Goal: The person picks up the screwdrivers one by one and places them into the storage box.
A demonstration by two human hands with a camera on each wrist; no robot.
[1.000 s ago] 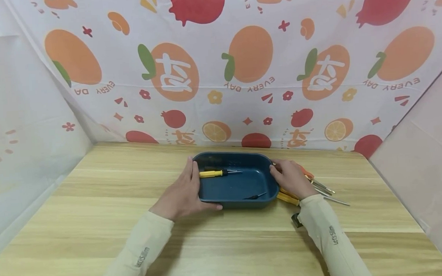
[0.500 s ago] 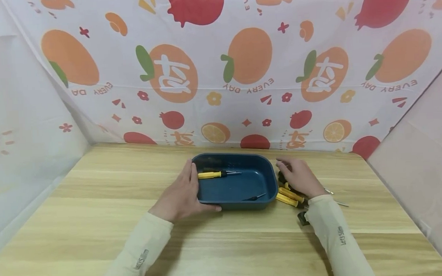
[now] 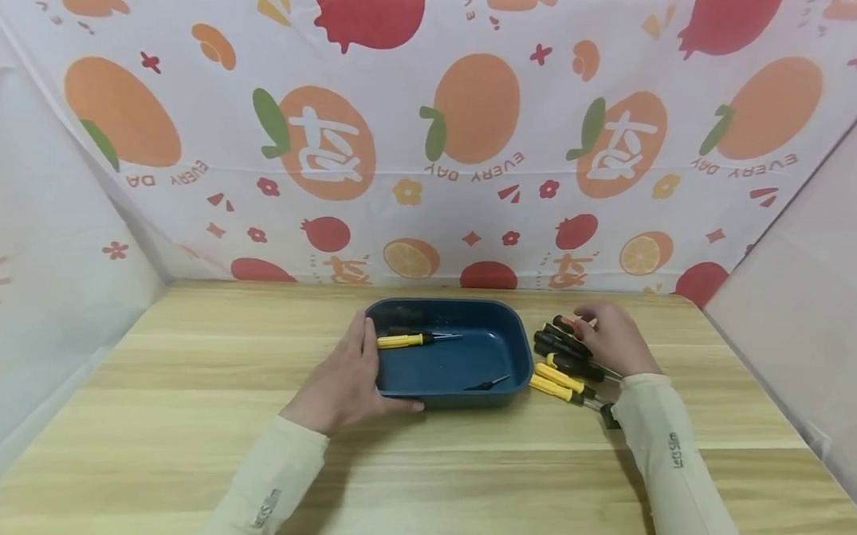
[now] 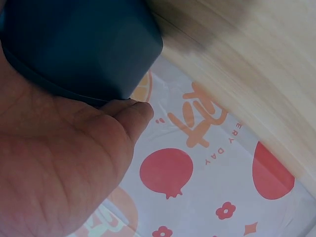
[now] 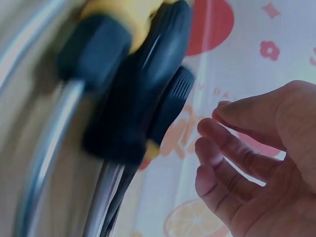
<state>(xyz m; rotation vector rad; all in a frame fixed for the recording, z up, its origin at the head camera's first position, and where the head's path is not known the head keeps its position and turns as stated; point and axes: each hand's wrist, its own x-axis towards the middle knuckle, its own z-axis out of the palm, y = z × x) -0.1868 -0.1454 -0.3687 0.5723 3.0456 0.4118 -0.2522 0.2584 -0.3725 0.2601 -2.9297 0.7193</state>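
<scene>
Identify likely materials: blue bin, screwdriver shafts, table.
Blue bin: probably moulded plastic, semi-gloss; rounded corners, soft highlights.
Screwdriver shafts: metal, likely polished steel; bright streaks along them.
Table: wood or wood-look laminate, satin; pale grain shows, can't tell which.

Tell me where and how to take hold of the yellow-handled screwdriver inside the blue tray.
Take the screwdriver by its yellow handle, thicker than the shaft. Come down from above, since the raised walls of the blue tray would likely hinder a low approach. Favour the right: the left hand holds the tray's left end, near the handle.
</scene>
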